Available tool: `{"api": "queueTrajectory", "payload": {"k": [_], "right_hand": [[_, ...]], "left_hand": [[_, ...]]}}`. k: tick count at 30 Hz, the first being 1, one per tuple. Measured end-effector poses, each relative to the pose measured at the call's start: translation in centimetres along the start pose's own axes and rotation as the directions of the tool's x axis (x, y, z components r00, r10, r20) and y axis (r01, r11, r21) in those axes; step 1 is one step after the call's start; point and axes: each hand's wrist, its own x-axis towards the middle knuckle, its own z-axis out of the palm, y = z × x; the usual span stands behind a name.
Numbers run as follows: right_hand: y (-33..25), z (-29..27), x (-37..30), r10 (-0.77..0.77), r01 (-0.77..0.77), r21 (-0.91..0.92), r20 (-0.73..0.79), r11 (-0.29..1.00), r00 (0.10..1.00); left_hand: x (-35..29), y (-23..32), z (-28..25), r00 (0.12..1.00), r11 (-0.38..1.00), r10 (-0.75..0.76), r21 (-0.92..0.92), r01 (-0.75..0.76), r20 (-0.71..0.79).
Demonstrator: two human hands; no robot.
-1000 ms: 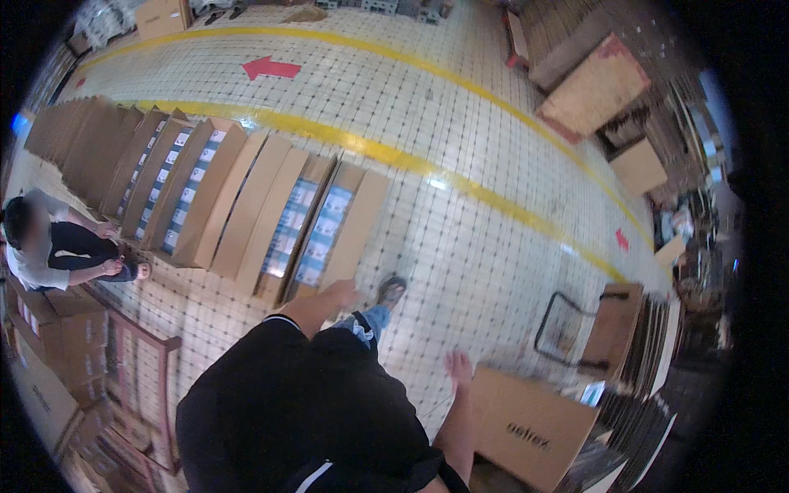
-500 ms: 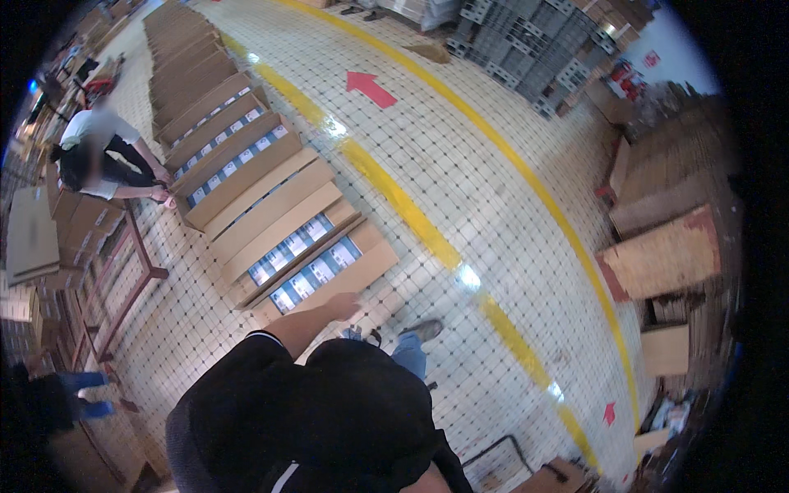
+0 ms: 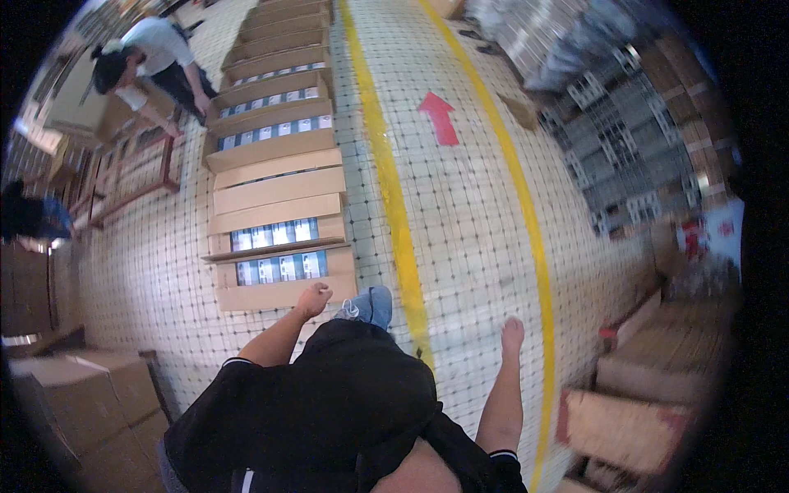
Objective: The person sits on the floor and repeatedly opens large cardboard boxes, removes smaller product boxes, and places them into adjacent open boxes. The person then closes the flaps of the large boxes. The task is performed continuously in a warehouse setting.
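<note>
Left hand (image 3: 313, 297) hung loosely curled and empty just beside the nearest carton (image 3: 283, 278) at 11 o'clock; right hand (image 3: 512, 333) empty, fingers together. Carton, packed full, probably heavy and stiff; best gripped at both short ends.

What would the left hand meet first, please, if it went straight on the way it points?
Probably the nearest open carton in the floor row: the left hand is empty and points at it, though depth is unclear.

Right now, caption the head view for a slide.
Empty left hand near open cartons, right hand over tiled floor.
</note>
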Motion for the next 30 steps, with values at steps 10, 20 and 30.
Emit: {"api": "queueTrajectory", "payload": {"k": [10,20,30], "right_hand": [[-28.0,24.5,12.2,0.001,0.046,-0.048,0.706,0.998,0.708],[-44.5,41.2,24.7,0.083,0.499,-0.339,0.881,0.798,0.466],[-56.8,62.6,29.2,0.405,0.950,0.067,0.894,0.303,-0.192]], "left_hand": [[14.7,0.5,5.9,0.893,0.895,-0.445,0.082,0.439,0.073],[27.5,27.3,-5.1,0.889,0.803,-0.267,-0.595,-0.007,-0.371],[29.5,34.0,-0.3,0.429,0.346,-0.869,-0.922,0.172,-0.246]]}}
